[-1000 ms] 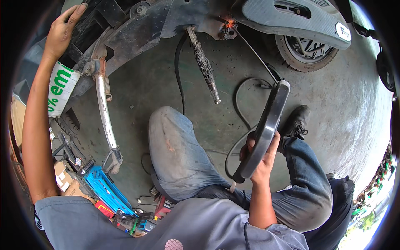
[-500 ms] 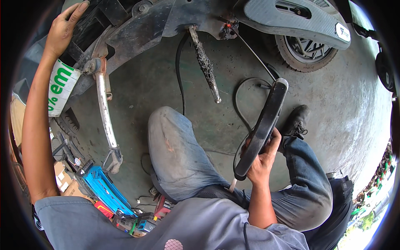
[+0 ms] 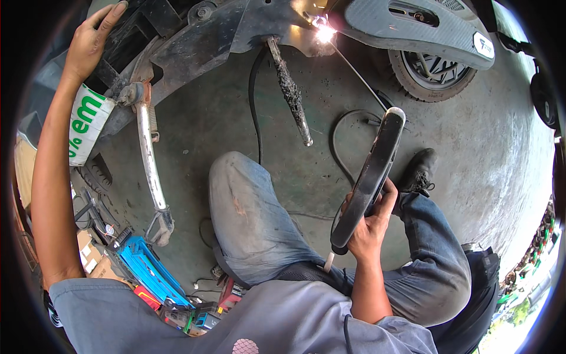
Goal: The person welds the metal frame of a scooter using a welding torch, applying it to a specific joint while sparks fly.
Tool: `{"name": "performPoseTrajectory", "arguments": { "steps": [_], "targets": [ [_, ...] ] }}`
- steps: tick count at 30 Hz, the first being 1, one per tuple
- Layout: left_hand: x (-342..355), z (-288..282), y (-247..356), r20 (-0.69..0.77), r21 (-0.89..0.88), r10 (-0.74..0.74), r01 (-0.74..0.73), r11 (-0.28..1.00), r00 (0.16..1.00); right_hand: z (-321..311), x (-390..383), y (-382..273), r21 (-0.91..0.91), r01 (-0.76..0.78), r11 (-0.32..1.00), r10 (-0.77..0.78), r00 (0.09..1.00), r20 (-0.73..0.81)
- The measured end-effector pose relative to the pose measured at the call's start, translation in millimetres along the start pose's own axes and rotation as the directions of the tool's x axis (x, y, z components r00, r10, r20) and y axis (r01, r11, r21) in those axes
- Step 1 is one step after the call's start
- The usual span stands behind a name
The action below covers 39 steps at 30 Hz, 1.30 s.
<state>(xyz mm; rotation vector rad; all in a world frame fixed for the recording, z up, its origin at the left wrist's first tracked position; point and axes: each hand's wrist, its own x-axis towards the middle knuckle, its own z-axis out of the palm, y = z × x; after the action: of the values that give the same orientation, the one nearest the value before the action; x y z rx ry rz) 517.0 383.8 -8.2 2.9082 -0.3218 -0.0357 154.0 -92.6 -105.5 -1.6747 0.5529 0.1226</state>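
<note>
My right hand (image 3: pixel 370 235) is closed around the grip of a black handheld stick welder (image 3: pixel 367 183). A thin welding rod (image 3: pixel 361 78) runs from its front end up to the dark metal frame (image 3: pixel 206 47) of a scooter. There, a bright white-pink arc (image 3: pixel 323 33) glares and hides the contact spot. High at the left, my left hand (image 3: pixel 88 44) rests against the dark vehicle parts, its visible fingers stretched out and holding nothing. Between my hands, a crusted, blackened metal bar (image 3: pixel 289 88) sticks down from the frame.
A worn side stand (image 3: pixel 150 156) hangs at the left beside a white sheet with green print (image 3: pixel 89 125). A carbon-patterned cover (image 3: pixel 407 29) and a wheel (image 3: pixel 433 75) are at the upper right. Cables (image 3: pixel 336 141) cross the floor. Blue and red tools (image 3: pixel 150 268) lie lower left.
The small red glow at the rod's tip has become a bright arc with light on the frame around it. The welder has shifted very slightly; my left hand has stayed put.
</note>
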Motion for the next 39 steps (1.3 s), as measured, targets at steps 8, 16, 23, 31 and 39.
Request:
{"name": "performPoseTrajectory", "arguments": {
  "steps": [8,16,23,31,39],
  "targets": [
    [0.9,-0.8,-2.1,-0.007,0.015,0.003,-0.003,1.0,1.0,-0.8,-1.6,0.9,0.031,-0.041,0.999,0.041,0.999,0.003],
    [1.5,-1.8,2.2,0.028,-0.013,-0.042,0.042,0.999,0.999,3.6,-2.2,-12.2,-0.031,-0.022,0.999,0.021,0.999,-0.039],
    [-0.1,0.5,0.0,-0.003,-0.007,-0.003,0.003,1.0,1.0,-14.9,-3.3,-42.0,0.576,-0.414,0.705,0.36,0.909,0.212],
    [1.9,0.9,6.5,0.016,0.056,0.019,-0.02,0.998,1.0,-18.6,-5.8,-31.9,-0.103,-0.019,0.995,0.014,0.999,-0.048],
    [3.6,3.7,4.6,-0.004,0.081,0.12,-0.119,0.99,0.993,-8.7,-2.1,-46.1,-0.191,0.028,0.981,-0.034,0.999,-0.025]
  ]
}}
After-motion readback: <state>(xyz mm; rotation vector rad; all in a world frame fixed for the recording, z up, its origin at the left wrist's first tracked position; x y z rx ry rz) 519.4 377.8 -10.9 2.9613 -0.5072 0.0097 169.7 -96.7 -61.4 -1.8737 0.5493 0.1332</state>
